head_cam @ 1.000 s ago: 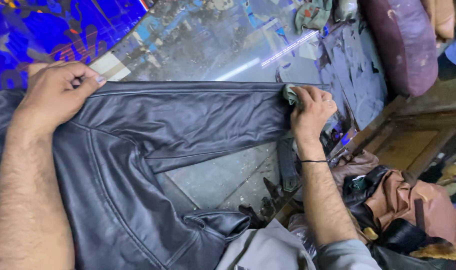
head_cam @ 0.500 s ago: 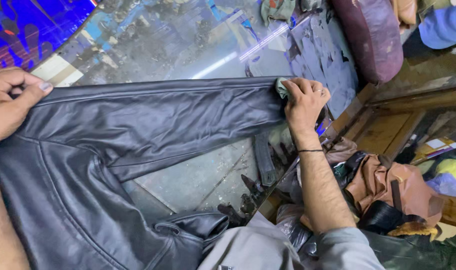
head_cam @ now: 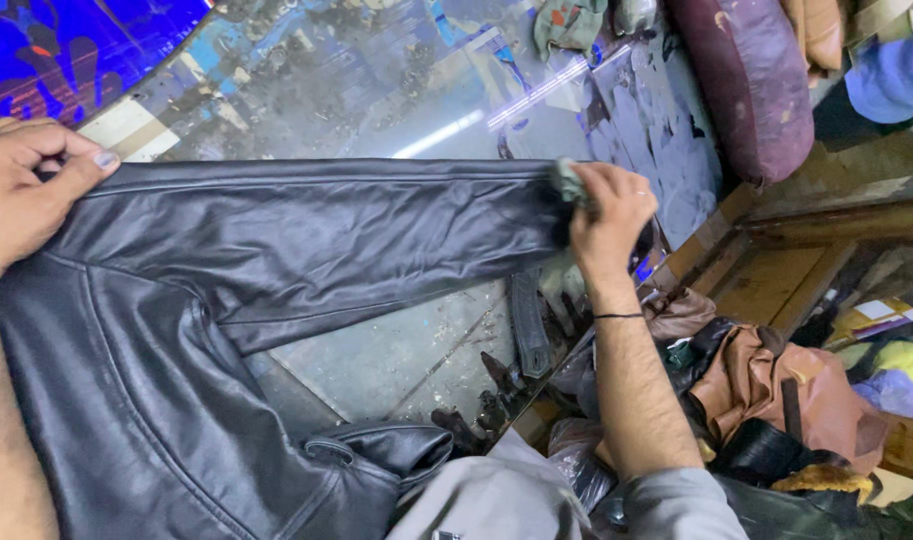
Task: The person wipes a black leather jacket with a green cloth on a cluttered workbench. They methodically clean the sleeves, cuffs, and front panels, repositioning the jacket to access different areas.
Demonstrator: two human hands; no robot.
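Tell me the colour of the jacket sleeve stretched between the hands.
Black, glossy leather sleeve; the head view shows it.

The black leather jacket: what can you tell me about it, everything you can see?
The black leather jacket looks smooth, slightly glossy and softly creased, with stitched seams. One sleeve is stretched flat across the worn, paint-stained table. The left hand pinches the shoulder end; the right hand grips the cuff end together with a small greyish cloth. The body hangs toward the person's lap, where a strap or tab shows.
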